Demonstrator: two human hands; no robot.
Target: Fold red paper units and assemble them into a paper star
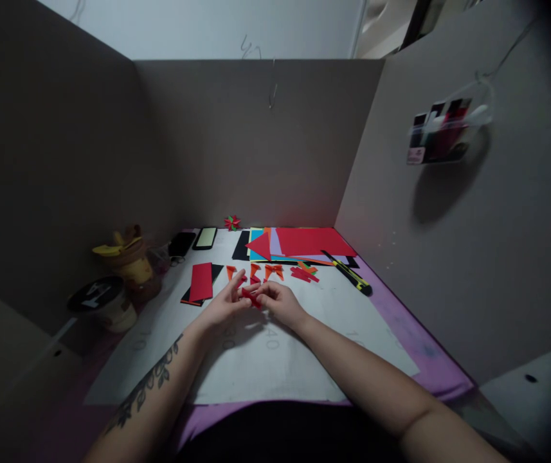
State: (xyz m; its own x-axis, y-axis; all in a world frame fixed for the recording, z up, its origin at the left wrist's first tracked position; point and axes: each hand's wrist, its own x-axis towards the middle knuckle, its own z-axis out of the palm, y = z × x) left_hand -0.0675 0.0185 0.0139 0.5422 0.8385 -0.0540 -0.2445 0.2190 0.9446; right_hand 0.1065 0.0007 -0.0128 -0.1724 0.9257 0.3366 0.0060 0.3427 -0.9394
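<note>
– Both hands come together over the white sheet (314, 366), right? What are they doing?

– Pinching. The left hand (223, 306) and the right hand (282, 305) hold one small red paper piece (251, 297) between their fingertips, above the middle of the sheet.

– How much room around them?

– White surface shows from the wrists to the near edge, and to either side of the forearms. Beyond the fingers it is tighter: folded pieces (274, 272), orange and red, sit just past them. A pink cloth (429, 360) shows along the table's right and near edges.

– And by the far edge?

– Coloured sheets (308, 242) overlap at the right, reaching the back panel (256, 141). One red and green paper star (232, 222) is near its foot.

– Counts, then?

– Two phones (205, 238) at the far left, one with a pale screen. One black and yellow cutter (352, 276), slanting toward the right edge. One red card (201, 281) over darker ones. Two containers (130, 263) along the left side; one bag (442, 132) hanging on the right panel.

– The folded pieces and the cut strips (305, 274)?

– Several of each, but they overlap or hide behind fingers, so I can't give an exact count.
</note>
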